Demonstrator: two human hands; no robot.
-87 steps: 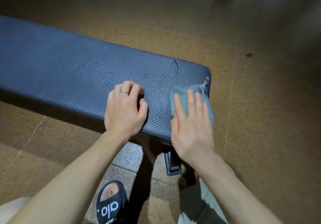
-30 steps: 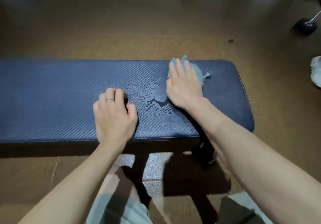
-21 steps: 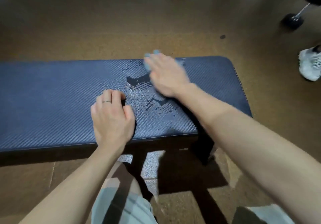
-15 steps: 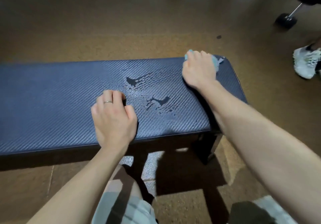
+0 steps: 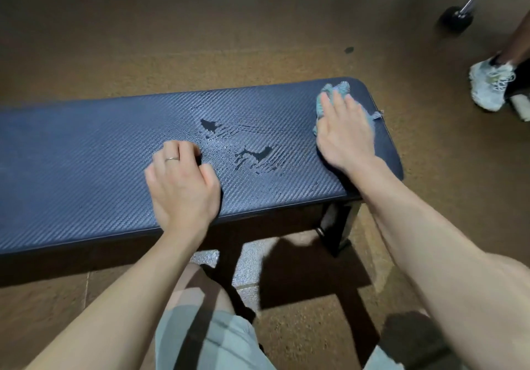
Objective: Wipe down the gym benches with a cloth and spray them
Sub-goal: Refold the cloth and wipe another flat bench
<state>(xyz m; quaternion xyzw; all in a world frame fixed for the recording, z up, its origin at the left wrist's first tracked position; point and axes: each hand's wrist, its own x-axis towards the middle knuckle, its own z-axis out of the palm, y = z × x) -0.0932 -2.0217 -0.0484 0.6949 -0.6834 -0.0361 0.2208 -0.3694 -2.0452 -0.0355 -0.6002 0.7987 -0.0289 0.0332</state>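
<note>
Cloth [image 5: 332, 91] (on bench [image 5: 86, 154] end) lies pressed beneath flat right fingers [image 5: 338, 102].

White sneaker [image 5: 491, 87] and black dumbbell [image 5: 456, 20] on brown floor [image 5: 200, 39], far right.

Ribbed wet vinyl bench [image 5: 86, 151], frayed cloth [image 5: 334, 91]

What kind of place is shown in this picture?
Most likely a gym floor. A flat padded bench stands on speckled rubber flooring, what looks like a dumbbell lies at the top right, and another person's sports shoe is nearby.
</note>
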